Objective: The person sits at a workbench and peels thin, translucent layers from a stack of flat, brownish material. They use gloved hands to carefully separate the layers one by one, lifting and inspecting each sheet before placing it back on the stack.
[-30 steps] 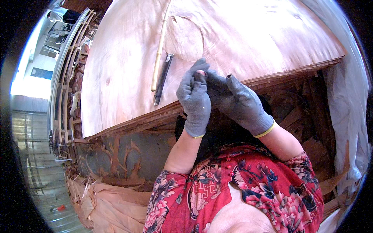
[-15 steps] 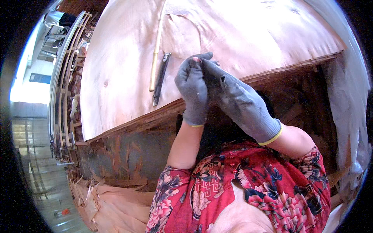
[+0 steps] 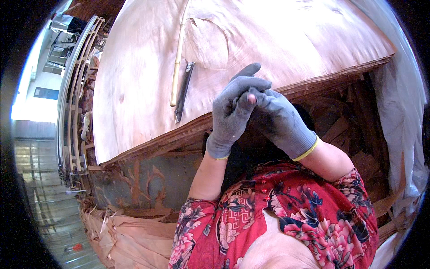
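My left hand [image 3: 233, 112] and my right hand [image 3: 283, 122] wear grey gloves with yellow cuffs and touch each other over the near edge of a stack of pale wood veneer sheets [image 3: 134, 103]. The left index finger sticks out while its other fingers bend over the right fingertips. A bare thumb tip shows through the left glove. Whatever lies between the fingers is hidden. To the left of my hands, on the top sheet, rest a black knife [image 3: 184, 92] with a blade at its near end and a long yellowish stick [image 3: 178, 62].
A loose rounded veneer piece [image 3: 207, 45] lies on the top sheet beside the stick. Layered boards [image 3: 74, 103] stand at the left. Veneer scraps [image 3: 139, 237] pile up below, and plastic sheeting [image 3: 401, 112] hangs at the right. Another person [image 3: 69, 23] is far off at upper left.
Both hands have shifted slightly right and nearer to me. The right fingers, straight before, are now bent against the left hand. The rounded veneer piece shows more fully. Knife and stick stay put.
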The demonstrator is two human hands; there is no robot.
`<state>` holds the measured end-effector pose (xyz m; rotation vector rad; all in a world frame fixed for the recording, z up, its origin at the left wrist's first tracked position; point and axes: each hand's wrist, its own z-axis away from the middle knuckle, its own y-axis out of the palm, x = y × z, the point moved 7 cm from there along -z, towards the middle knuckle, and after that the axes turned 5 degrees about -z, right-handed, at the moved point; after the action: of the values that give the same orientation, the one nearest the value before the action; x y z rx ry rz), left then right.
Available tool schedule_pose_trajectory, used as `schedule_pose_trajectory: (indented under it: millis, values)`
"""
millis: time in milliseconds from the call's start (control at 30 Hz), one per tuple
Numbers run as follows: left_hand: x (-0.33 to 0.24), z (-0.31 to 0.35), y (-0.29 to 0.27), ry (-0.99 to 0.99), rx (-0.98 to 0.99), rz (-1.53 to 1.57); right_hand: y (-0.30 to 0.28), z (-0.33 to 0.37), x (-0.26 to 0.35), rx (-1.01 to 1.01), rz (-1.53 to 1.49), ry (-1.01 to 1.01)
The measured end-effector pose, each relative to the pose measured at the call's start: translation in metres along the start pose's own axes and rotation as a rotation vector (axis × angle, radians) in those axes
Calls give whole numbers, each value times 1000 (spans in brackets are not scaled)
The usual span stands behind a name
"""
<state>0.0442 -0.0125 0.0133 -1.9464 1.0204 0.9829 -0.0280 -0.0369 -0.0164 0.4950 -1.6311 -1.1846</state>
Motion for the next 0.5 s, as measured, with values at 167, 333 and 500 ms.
schedule_pose_trajectory:
  millis: [167, 333, 500]
  values:
    - [16, 7, -1, -132, -249, 200, -10, -4, 13, 69, 691, -374]
    - [25, 1, -23, -232, -418, 263, 11, -12, 14, 181, 1084, -512]
    - [40, -11, -43, -274, -439, 219, 8, -33, -4, 275, 1559, -698]
